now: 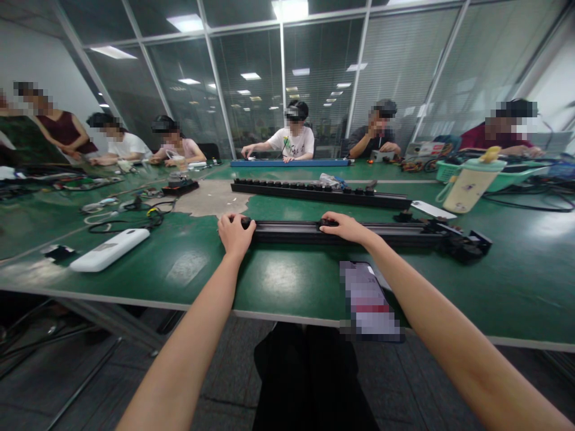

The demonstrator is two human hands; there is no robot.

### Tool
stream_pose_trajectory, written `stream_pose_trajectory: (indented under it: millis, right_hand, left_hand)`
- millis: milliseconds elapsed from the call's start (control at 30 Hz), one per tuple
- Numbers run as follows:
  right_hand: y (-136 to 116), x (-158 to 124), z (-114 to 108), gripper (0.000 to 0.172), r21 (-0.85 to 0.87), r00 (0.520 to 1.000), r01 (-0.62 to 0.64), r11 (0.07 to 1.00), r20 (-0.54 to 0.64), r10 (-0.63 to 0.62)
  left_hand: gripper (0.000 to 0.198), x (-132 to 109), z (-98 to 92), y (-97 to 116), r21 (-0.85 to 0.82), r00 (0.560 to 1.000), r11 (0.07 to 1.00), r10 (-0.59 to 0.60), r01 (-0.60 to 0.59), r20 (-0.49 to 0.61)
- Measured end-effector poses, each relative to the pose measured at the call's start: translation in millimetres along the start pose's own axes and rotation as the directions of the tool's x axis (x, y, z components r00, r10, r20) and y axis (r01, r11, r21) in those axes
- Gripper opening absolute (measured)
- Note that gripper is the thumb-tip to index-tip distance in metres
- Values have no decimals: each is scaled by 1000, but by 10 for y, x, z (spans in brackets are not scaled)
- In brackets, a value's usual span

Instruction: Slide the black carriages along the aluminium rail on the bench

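Note:
A long black channel-shaped rail [287,230] lies crosswise on the table in front of me. My left hand [236,233] is closed around its left end, fingers curled about a small black part [245,222]. Near the rail's middle, my right hand [345,227] pinches another small black part [327,222] sitting in the channel. The fingers cover most of both parts. Several loose black parts [467,244] lie piled at the rail's right end.
Behind it lies a second black rail [314,193] carrying a row of black parts. A phone [372,299] overhangs the near table edge. A white oblong device [111,250] sits left, a tumbler [474,185] right. Co-workers [294,140] sit across the green table [287,281].

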State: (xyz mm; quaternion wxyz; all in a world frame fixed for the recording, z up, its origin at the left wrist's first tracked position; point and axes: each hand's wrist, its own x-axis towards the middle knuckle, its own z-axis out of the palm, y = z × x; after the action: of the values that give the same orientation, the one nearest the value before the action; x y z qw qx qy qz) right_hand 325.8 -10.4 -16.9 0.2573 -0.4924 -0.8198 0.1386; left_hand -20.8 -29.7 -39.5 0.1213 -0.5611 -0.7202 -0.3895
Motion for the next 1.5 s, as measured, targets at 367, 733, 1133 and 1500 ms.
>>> stream_pose_trajectory:
  millis: [367,733,1133,1500]
  right_hand:
    - [57,23,7,30,26,999,41,999,-22,-41]
    - [159,60,30,33,77,998,63,995,-12,-62]
    - [136,49,12,33,106,997,80,991,-18,-78]
    - [116,29,19,33,95,997,65,993,-35,-62]
  left_hand:
    - [32,-3,-13,9,12,1000,1000,-5,5,5]
    - [32,-3,-17,13,10,1000,1000,-7,7,10]
    - [29,3,-11,-9,-2,1000,1000,-5,5,3]
    - [31,-1,-6,-10,3,1000,1000,-2,2,8]
